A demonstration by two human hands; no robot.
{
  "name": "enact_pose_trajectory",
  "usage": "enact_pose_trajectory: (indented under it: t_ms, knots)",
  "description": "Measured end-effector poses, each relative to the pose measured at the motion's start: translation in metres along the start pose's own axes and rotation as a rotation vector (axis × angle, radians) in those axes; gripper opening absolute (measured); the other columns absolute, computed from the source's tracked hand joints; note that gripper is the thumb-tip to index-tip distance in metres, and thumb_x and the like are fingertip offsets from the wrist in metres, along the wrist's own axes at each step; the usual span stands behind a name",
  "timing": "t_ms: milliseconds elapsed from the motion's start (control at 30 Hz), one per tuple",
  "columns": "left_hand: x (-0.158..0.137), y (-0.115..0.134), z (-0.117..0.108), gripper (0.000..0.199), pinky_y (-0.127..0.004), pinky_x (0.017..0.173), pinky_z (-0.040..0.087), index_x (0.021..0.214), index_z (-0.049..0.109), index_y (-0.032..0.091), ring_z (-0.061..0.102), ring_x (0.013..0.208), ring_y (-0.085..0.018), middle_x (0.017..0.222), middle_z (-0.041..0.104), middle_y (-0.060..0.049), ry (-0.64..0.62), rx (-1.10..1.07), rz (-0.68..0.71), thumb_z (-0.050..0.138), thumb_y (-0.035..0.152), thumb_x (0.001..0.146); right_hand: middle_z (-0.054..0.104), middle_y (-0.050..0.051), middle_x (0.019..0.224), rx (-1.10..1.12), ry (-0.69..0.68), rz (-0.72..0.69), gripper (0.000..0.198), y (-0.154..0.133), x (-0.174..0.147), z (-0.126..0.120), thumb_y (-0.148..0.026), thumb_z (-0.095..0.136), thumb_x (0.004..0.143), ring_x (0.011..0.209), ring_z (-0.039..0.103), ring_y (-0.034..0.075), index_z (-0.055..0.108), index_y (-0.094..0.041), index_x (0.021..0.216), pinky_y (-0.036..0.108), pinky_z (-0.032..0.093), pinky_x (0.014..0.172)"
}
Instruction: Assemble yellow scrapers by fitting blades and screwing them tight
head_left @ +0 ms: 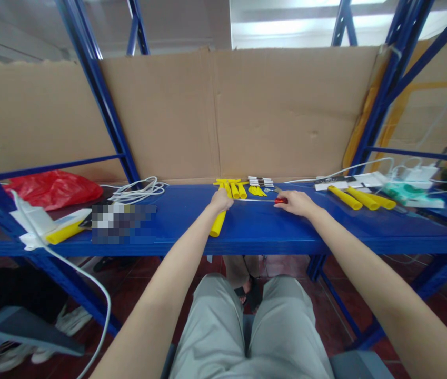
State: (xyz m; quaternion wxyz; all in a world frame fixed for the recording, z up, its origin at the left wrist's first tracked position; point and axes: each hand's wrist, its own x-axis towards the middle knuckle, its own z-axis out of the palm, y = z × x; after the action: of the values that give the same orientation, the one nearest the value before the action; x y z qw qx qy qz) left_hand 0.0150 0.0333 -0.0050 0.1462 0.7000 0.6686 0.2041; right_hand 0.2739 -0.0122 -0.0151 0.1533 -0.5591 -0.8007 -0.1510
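My left hand (222, 200) is closed around a yellow tube (217, 225), whose near end points toward the front edge of the blue table (184, 226). In my right hand (300, 203) is the red handle of a screwdriver (280, 200). Its thin metal shaft reaches left toward my left hand; whether the tip touches the tube I cannot tell. Just behind my left hand lie several yellow T-shaped pieces (241, 189). To their right are small flat yellow pieces (257, 191) and a row of white rods with dark bands (260, 181).
Several yellow tubes (345, 198) lie at the right beside white cables and a green-and-white packet (408, 193). Coiled white cable (140, 189) and a red plastic bag (55, 188) are at the left. A cardboard wall (160, 116) and blue rack posts (108, 105) bound the back and sides.
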Motion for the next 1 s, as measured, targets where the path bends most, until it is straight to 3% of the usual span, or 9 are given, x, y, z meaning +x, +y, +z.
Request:
enact_pose_trajectory:
  t_ms: [133,400,600,767,1000]
  knots:
    - [0.001,0.000,0.000,0.026,-0.027,0.076,0.052,0.100,0.065,0.010,0.070,0.090,-0.024,0.098,0.072,-0.016,-0.005,0.071,-0.017,0.055,0.012,0.077,0.072,0.006,0.102,0.018,-0.014,-0.008,0.025,0.001,-0.001,-0.001,-0.042,0.050,0.089,0.090,0.066,0.024,0.066,-0.024,0.095,0.029,0.043,0.067]
    - [-0.005,0.004,-0.002,0.030,-0.028,0.081,0.051,0.107,0.064,0.009,0.068,0.096,-0.025,0.099,0.071,-0.017,0.026,0.098,-0.002,0.057,0.012,0.078,0.070,0.003,0.080,0.004,0.022,0.042,0.013,-0.002,-0.001,-0.001,-0.032,0.057,0.083,0.069,0.063,0.020,0.057,-0.024,0.093,0.025,0.035,0.056]
    - [-0.009,0.005,-0.004,0.031,-0.027,0.080,0.051,0.109,0.063,0.009,0.068,0.096,-0.024,0.100,0.071,-0.017,0.023,0.111,-0.010,0.056,0.013,0.078,0.071,0.007,0.097,-0.019,-0.024,-0.010,0.019,-0.002,-0.001,-0.004,-0.038,0.051,0.089,0.087,0.065,0.023,0.061,-0.022,0.094,0.028,0.040,0.065]
    - [-0.011,0.005,-0.007,0.030,-0.026,0.079,0.050,0.107,0.063,0.008,0.068,0.096,-0.023,0.100,0.070,-0.017,0.011,0.123,0.005,0.055,0.013,0.079,0.071,0.009,0.096,-0.057,-0.019,-0.008,0.025,-0.005,-0.001,-0.003,-0.039,0.055,0.088,0.083,0.066,0.024,0.056,-0.021,0.104,0.028,0.040,0.064]
    - [-0.013,0.006,-0.009,0.029,-0.027,0.078,0.051,0.104,0.063,0.007,0.069,0.094,-0.024,0.098,0.071,-0.018,0.002,0.103,-0.004,0.058,0.010,0.075,0.070,0.011,0.104,-0.098,0.014,-0.065,0.022,-0.005,-0.003,-0.003,-0.037,0.048,0.092,0.090,0.065,0.025,0.059,-0.020,0.100,0.028,0.040,0.066]
